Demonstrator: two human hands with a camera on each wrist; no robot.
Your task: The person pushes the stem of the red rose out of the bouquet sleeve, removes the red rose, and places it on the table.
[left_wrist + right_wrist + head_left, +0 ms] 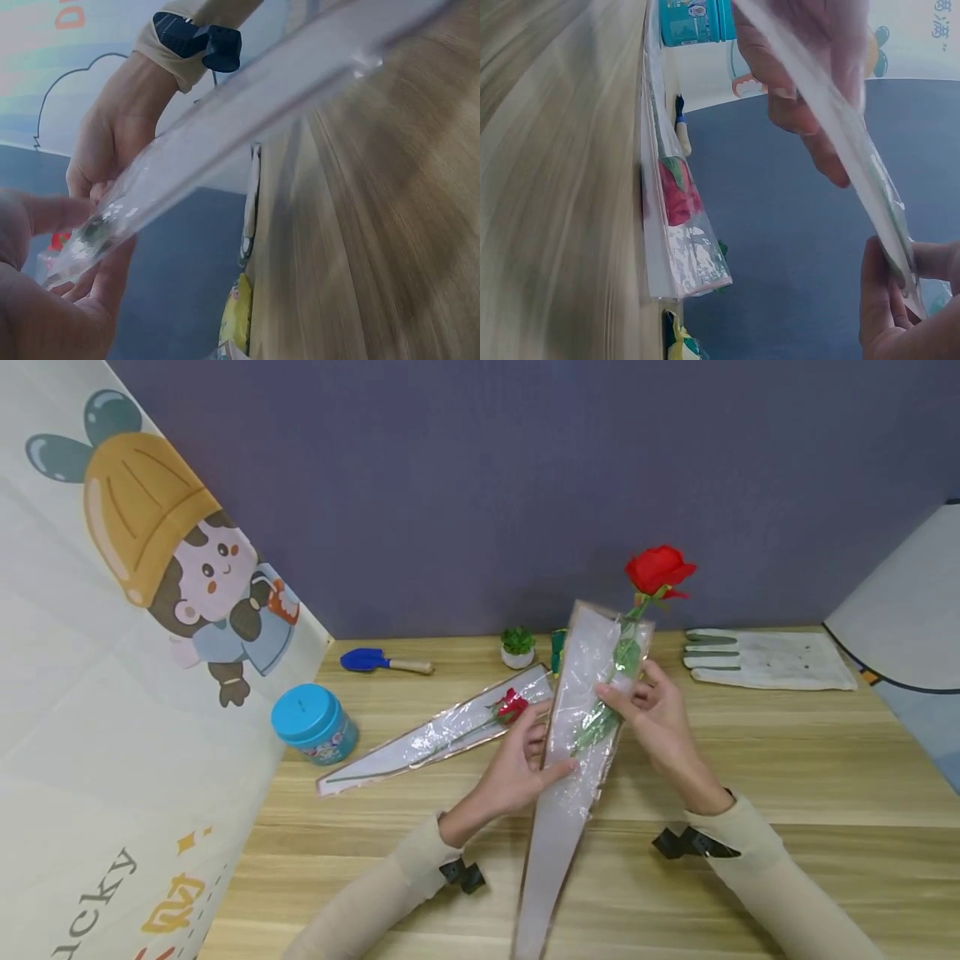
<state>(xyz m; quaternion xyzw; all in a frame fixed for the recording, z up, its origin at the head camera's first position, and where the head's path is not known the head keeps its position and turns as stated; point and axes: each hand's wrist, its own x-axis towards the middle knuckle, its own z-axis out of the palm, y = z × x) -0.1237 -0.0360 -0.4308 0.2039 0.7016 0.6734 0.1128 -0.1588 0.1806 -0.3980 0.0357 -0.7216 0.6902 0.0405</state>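
A red artificial rose [660,570] sticks out of the top of a long, tapering clear-fronted sleeve [558,835], its green stem and leaves inside. My left hand [517,768] grips the sleeve's left edge, thumb in front and fingers behind. Higher up, on the right edge, my right hand [660,718] pinches the sleeve near the leaves. The sleeve is held tilted above the table, its narrow end downward. Behind my left hand lies a second wrapped rose [512,705] in a similar sleeve [420,752]. In the right wrist view the held sleeve [832,112] appears nearly edge-on.
A blue-lidded tub [315,722] stands at the left of the wooden table [787,760]. Along the back are a small blue trowel [367,660], a potted plant [517,647], a partly hidden green-and-yellow packet [557,647] and white gloves [780,660]. A dark wall rises behind.
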